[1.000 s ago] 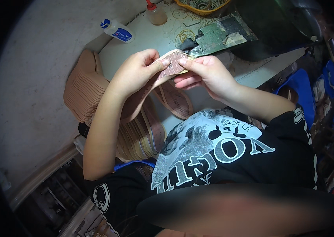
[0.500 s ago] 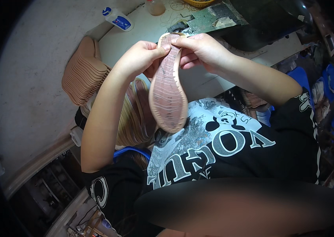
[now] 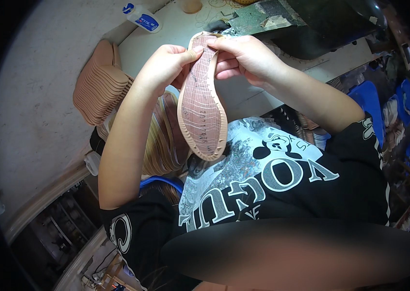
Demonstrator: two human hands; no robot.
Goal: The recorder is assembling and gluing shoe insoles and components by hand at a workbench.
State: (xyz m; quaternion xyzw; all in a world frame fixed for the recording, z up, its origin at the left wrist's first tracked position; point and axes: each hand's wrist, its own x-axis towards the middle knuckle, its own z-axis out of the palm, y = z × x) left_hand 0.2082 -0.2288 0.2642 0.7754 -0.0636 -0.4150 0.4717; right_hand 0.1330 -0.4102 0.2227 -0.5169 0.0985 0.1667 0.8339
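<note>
Between the flat whitish table [image 3: 180,31] and the black printed short-sleeved T-shirt [image 3: 350,203], a long pinkish-brown, white-lined sole-shaped piece [image 3: 202,106] with a pleated tan rim hangs in the air, narrow end up, broad end toward the body. Left hand [image 3: 166,68]: narrow pinch on the narrow end, thumb on the lined face, other fingers mostly hidden behind. Right hand [image 3: 249,58]: also pinching there, thumb on the face, free fingers loosely curled. Step in hand looks like pressing or checking the folded rim; can't tell which. Next move seems to call for steady thumb pressure close to the edge, worked evenly, no pleats lifting. To the left: stack of smooth tan curved pieces [image 3: 100,87]; nearer, a row of yellow-edged sole-shaped pieces [image 3: 163,140]. White plastic bottle with blue label [image 3: 144,20] and worn green flat board [image 3: 258,22] on the table, apart from the piece.
</note>
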